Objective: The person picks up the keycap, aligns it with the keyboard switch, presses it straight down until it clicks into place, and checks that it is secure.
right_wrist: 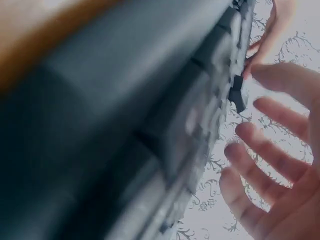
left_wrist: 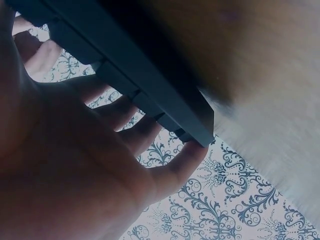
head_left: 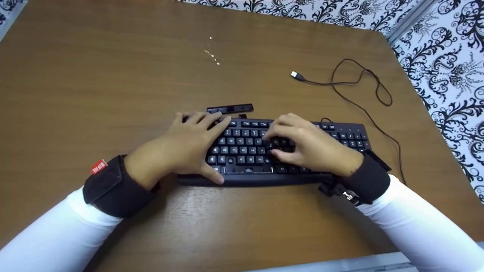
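Observation:
A black keyboard (head_left: 247, 149) lies on the table, with its space bar slot (head_left: 248, 170) exposed. Spread over its left end is my left hand (head_left: 189, 145), thumb on the near edge and fingertips reaching the top rows. The left wrist view shows those fingers across the keys, the little finger at the keyboard's end corner. My right hand (head_left: 308, 145) hovers over the middle-right keys, fingers and thumb parted and loosely bent. In the right wrist view a small black piece (right_wrist: 237, 94) juts up from the keys, close to the thumb tip.
Beyond the keyboard lies a long black strip (head_left: 230, 108) resembling a space bar, with a small black piece (head_left: 242, 116) at the far edge. A USB cable (head_left: 357, 104) loops over the table on the right. White specks (head_left: 212, 56) dot the tabletop farther back.

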The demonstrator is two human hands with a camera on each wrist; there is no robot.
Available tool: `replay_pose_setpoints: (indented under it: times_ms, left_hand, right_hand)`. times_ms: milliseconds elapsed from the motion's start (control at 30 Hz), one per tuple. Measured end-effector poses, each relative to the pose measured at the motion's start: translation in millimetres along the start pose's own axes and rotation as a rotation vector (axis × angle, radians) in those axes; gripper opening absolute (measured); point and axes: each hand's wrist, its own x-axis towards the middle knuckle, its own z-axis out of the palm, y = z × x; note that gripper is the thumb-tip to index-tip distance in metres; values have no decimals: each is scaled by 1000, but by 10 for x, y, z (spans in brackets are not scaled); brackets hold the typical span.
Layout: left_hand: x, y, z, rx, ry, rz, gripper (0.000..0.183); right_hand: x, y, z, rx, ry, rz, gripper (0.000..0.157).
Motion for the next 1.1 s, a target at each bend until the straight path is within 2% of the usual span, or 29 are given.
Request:
replay_pose_setpoints:
  times_ms: [100, 167, 333, 733, 1000, 1100]
  left_hand:
    - [-8, -4, 11, -1, 1, -3, 135]
    - [-4, -4, 9, -1, 3, -4, 134]
    - [4, -3, 7, -1, 3, -2, 135]
    - [3, -10, 11, 36, 3, -1, 134]
    - [8, -13, 12, 29, 8, 5, 134]
    - [13, -13, 14, 27, 10, 5, 135]
  right_hand:
    - [8, 6, -3, -11, -22, -65, 29]
    - [13, 6, -3, -32, -32, -74, 29]
    - [22, -4, 7, -86, -35, -40, 24]
    - [-5, 38, 3, -171, 31, 25, 20]
    - [-53, -94, 33, -114, 106, 14, 18]
    - [-85, -194, 61, -119, 98, 11, 18]
